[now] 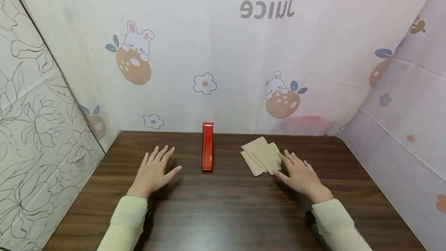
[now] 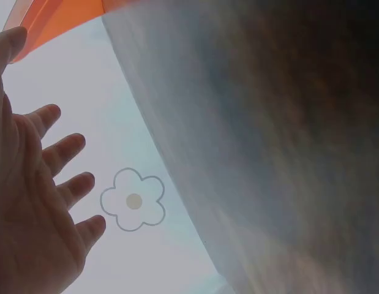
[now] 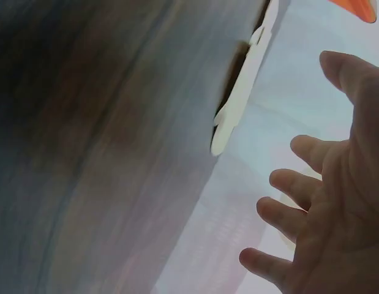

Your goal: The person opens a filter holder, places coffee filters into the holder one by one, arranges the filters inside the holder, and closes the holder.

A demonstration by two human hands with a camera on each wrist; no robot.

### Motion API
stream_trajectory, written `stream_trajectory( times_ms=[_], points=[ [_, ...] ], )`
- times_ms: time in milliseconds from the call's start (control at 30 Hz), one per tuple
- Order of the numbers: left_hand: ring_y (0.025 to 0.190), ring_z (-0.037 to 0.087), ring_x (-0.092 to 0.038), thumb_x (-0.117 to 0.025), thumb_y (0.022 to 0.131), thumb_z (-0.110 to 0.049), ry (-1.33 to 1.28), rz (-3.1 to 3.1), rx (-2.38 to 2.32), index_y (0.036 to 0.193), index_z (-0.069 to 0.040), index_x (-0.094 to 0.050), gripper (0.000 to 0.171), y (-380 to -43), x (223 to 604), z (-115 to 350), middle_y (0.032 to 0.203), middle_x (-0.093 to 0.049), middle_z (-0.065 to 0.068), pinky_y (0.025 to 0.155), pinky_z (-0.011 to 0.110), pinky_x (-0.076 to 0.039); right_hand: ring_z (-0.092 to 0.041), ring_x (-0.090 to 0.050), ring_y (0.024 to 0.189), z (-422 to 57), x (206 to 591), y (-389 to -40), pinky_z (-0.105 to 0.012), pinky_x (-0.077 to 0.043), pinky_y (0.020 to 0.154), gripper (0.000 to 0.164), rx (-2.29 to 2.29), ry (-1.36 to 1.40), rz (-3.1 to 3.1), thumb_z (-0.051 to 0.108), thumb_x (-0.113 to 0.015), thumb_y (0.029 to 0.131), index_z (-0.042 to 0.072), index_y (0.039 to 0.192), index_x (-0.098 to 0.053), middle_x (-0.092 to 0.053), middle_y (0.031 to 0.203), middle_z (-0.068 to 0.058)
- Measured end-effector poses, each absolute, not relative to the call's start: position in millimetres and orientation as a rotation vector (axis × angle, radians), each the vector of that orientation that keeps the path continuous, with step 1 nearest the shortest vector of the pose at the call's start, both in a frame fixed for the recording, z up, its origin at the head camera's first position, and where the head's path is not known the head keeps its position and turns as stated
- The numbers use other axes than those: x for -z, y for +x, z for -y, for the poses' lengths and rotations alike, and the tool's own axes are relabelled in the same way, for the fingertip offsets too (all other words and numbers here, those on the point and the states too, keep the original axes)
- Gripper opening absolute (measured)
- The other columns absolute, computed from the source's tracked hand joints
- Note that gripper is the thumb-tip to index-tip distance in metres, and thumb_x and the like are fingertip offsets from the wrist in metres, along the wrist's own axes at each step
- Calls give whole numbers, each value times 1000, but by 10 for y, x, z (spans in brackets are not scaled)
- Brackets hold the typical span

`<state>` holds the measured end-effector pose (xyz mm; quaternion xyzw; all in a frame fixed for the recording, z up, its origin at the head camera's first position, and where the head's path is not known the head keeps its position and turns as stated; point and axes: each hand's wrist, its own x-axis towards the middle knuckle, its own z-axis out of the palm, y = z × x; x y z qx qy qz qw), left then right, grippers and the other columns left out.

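Observation:
My left hand [image 1: 153, 174] is spread palm down over the left part of the table, holding nothing. To its right, a narrow, glossy red-orange holder [image 1: 207, 146] stands near the back; the left wrist view catches its orange side [image 2: 63, 21] beyond the thumb. Several flat tan paper pieces [image 1: 266, 156], resembling coffee filters, lie overlapped right of the holder. My right hand [image 1: 302, 175] is spread too, with nothing in its grasp, and its fingertips overlap the papers' right edge in the head view. From the right wrist, the papers [image 3: 235, 101] appear edge-on, apart from the fingers.
The dark wood-grain table [image 1: 223, 212] reaches back to a pale curtain [image 1: 226, 49] printed with rabbits, fruit and flowers. A panel with line-drawn flowers [image 1: 35, 127] borders the left side, and another printed curtain [image 1: 407, 127] hangs on the right.

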<state>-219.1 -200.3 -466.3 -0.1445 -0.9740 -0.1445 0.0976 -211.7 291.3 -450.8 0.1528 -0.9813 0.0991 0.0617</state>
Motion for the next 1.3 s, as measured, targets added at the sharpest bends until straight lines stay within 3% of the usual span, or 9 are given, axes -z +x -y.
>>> stream_trajectory(
  times_ms=[233,600,1033,1300],
  points=[
    [145,42,-27,-53,96,-61,-480,2877,434,156,-14,-36,78,-2269,4623,1979,155,-40,15,114,64,-16,-43,-35,141,-2795,4463,-2117,-71,-29,103,70,-335,527,2936,47,-60,98,6,151,-42,-36,156,-21],
    [140,45,-35,-65,95,-44,-567,2863,542,152,-10,-41,70,-2329,4610,1964,151,-44,18,110,67,-24,-41,-41,138,-2618,4477,-2153,-70,-32,102,62,-363,617,2876,40,-63,98,6,147,-48,-43,152,-20],
    [137,42,-42,-64,98,-30,-646,2799,794,148,-8,-48,57,-2452,4614,1863,146,-51,17,106,65,-32,-44,-48,130,-2426,4550,-2254,-69,-39,93,60,-437,738,2799,38,-66,96,5,144,-51,-48,146,-23],
    [136,35,-45,-62,101,-22,-636,2794,1078,147,-11,-50,49,-2538,4654,1830,146,-51,13,107,57,-37,-41,-42,137,-2257,4515,-2280,-61,-35,106,66,-575,830,2859,40,-66,96,1,147,-47,-47,148,-22]
  ],
)
